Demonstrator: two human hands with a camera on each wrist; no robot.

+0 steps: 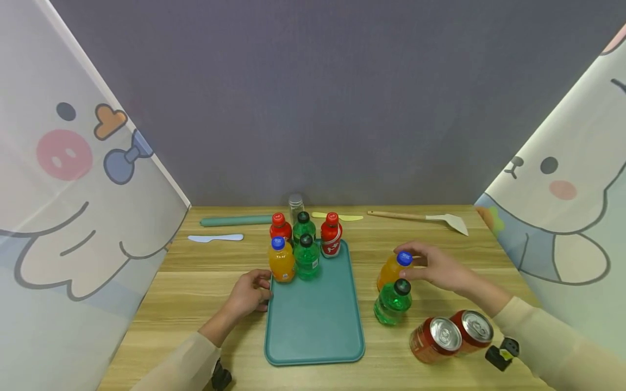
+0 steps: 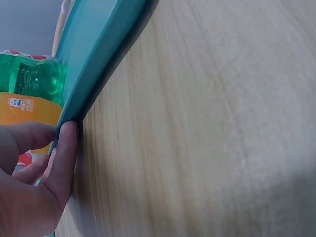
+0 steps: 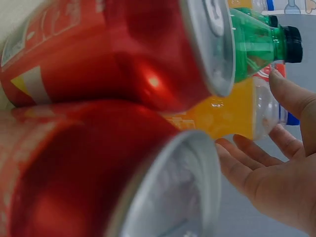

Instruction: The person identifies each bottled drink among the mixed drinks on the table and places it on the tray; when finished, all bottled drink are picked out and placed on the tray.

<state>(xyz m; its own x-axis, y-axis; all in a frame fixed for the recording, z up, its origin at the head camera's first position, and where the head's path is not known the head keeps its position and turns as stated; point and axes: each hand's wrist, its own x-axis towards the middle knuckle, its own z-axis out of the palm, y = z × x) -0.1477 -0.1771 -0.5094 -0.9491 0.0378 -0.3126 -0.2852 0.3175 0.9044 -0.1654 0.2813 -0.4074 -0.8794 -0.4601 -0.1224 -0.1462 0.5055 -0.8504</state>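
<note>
My left hand pinches the left rim of a teal tray; in the left wrist view the thumb is on the inner side and fingers are outside. At the tray's far end stand an orange juice bottle, two green bottles and two red bottles. Right of the tray, my right hand is spread around a second orange juice bottle with a blue cap. The right wrist view shows the thumb apart from that bottle; fingertip contact is unclear. A green bottle with a black cap stands in front of it.
Two red cans stand together near the right forearm. Along the back lie a teal rod, a pale blue knife, a yellow knife and a wooden-handled spatula. A small glass jar stands behind the bottles.
</note>
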